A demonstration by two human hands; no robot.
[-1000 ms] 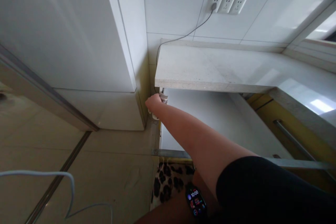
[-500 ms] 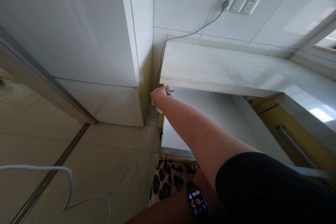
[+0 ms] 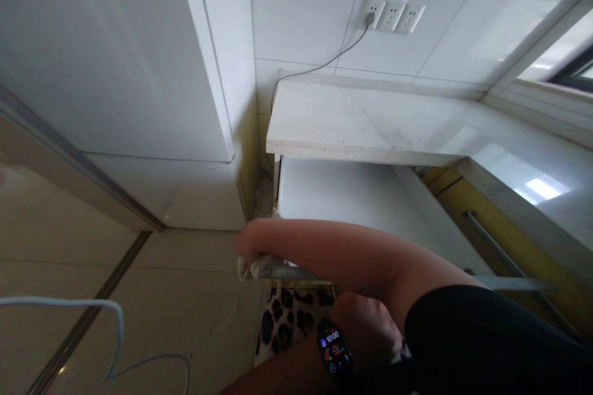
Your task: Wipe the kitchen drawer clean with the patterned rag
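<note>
My right hand [image 3: 252, 242] reaches out from a black sleeve and is closed on a white cloth [image 3: 250, 267]. It presses the cloth at the lower left corner of a white panel [image 3: 352, 197] under the stone countertop [image 3: 352, 123], just above a metal strip [image 3: 290, 273]. The hand is slightly blurred. My left hand [image 3: 368, 324], with a smartwatch [image 3: 332, 349] on the wrist, is tucked beneath my right arm; its fingers are hidden.
A leopard-print mat [image 3: 287, 324] lies on the tiled floor below the panel. A white cable [image 3: 111, 321] loops over the floor at left. A wall socket strip [image 3: 391, 15] has a cord plugged in. Yellow cabinets with a bar handle [image 3: 498, 244] stand at right.
My right hand has slid the cloth down the panel's left edge, from the top corner under the countertop to the bottom corner by the metal strip.
</note>
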